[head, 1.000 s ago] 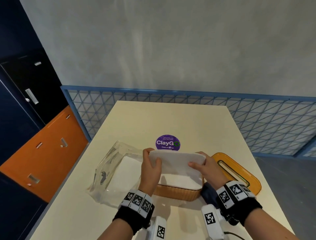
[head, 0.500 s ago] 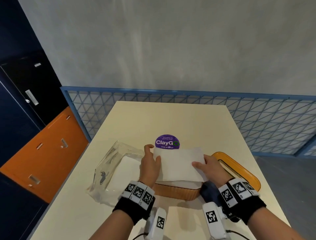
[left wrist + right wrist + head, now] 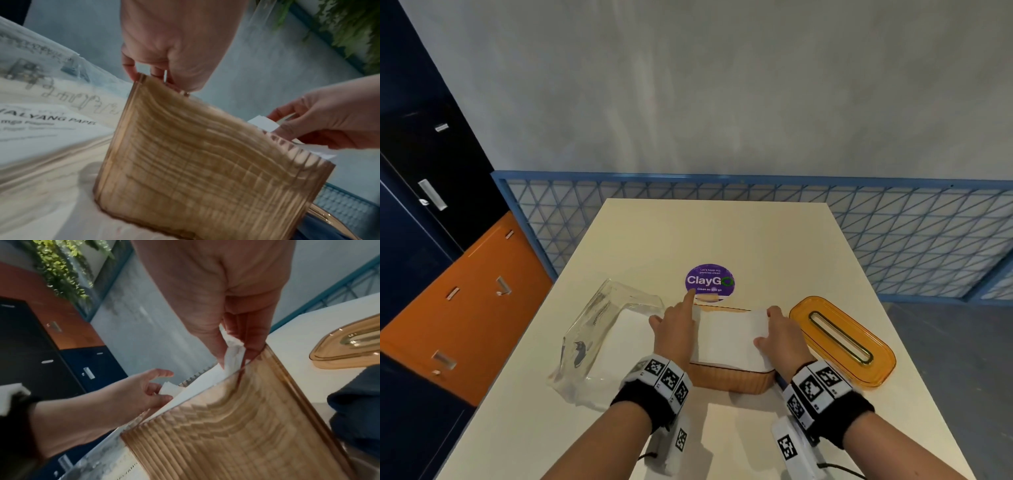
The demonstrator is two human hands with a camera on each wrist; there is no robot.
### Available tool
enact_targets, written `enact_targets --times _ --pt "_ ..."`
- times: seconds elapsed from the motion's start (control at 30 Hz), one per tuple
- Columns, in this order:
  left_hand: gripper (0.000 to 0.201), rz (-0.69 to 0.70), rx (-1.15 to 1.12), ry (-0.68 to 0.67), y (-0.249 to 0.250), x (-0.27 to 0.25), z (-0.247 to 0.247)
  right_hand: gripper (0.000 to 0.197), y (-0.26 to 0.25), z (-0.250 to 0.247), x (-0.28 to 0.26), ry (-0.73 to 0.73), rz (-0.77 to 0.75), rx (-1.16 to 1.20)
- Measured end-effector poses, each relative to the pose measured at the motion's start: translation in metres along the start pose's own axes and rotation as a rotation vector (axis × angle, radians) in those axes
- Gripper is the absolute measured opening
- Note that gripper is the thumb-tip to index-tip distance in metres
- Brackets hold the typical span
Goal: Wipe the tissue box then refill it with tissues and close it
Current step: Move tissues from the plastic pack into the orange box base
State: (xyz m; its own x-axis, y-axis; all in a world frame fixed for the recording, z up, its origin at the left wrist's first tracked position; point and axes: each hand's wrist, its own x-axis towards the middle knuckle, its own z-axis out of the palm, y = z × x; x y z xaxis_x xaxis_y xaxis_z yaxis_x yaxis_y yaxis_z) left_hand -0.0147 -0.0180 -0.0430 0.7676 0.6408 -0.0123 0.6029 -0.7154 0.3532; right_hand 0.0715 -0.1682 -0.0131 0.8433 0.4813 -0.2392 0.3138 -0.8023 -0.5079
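Near the front edge of the table (image 3: 722, 236), about midway across, the amber ribbed tissue box (image 3: 729, 378) stands open with a white stack of tissues (image 3: 729, 337) seated in its mouth, top sheets level with or just above the rim. Left hand (image 3: 674, 334) at the box's left end: index finger pointing away, other fingers curled down over the stack's edge; the left-wrist view shows fingertips (image 3: 131, 73) at the rim, thumb on the outer side. Right hand (image 3: 784, 337) at the right end, thumb and fingers pinching the stack's edge just inside the wall (right-wrist view). Both hands thus closed lightly on paper, not on the box itself. Lid (image 3: 842, 342), amber with a long slot, lies flat just right of the box, toward the right edge. Clear plastic wrapper (image 3: 599, 339) with remaining tissues lies to the left. Dark blue cloth (image 3: 357, 410) beside the box near the front right. Judgement: refill step in progress, lid not yet on. To do it well: press both ends down evenly so the stack settles square below the rim, tuck stray corners inside the walls, slide fingers out without dragging sheets up; leave the top sheet loose enough to thread through the slot. Risk: a corner caught on the rim would stop the lid seating
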Motion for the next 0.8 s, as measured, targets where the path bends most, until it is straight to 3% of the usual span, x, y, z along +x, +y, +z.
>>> enact_targets --times 0.1,0.17,0.23,0.3,0.4,0.5,0.7,0.8 --pt "0.065 0.06 0.162 0.083 -0.002 -0.001 -0.003 0.06 -0.002 -0.006 -0.007 0.046 -0.11 -0.243" --pt "0.064 0.178 0.204 0.085 0.001 -0.002 -0.014 0.067 -0.003 -0.013 -0.01 0.128 -0.237 -0.434" --pt "0.06 0.361 0.268 -0.1 0.005 -0.001 -0.025 0.066 -0.005 -0.018 -0.007 0.098 -0.381 -0.513" --pt "0.056 0.454 0.334 -0.368 0.006 0.002 -0.031 0.064 -0.005 -0.019 -0.001 -0.115 -0.451 -0.559" --pt "0.063 0.428 0.317 -0.565 -0.003 0.009 -0.029 0.068 0.001 -0.01 0.011 -0.397 -0.365 -0.627" --pt "0.067 0.32 0.109 -0.676 -0.013 0.018 -0.023 0.071 0.005 -0.003 0.023 -0.441 -0.332 -0.652" --pt "0.073 0.388 0.395 -0.603 -0.007 0.017 -0.02 0.074 0.004 -0.003 0.03 -0.411 -0.337 -0.695" --pt "0.061 0.374 0.328 -0.497 -0.008 0.01 -0.03 0.067 0.006 -0.007 0.023 -0.381 -0.354 -0.703"
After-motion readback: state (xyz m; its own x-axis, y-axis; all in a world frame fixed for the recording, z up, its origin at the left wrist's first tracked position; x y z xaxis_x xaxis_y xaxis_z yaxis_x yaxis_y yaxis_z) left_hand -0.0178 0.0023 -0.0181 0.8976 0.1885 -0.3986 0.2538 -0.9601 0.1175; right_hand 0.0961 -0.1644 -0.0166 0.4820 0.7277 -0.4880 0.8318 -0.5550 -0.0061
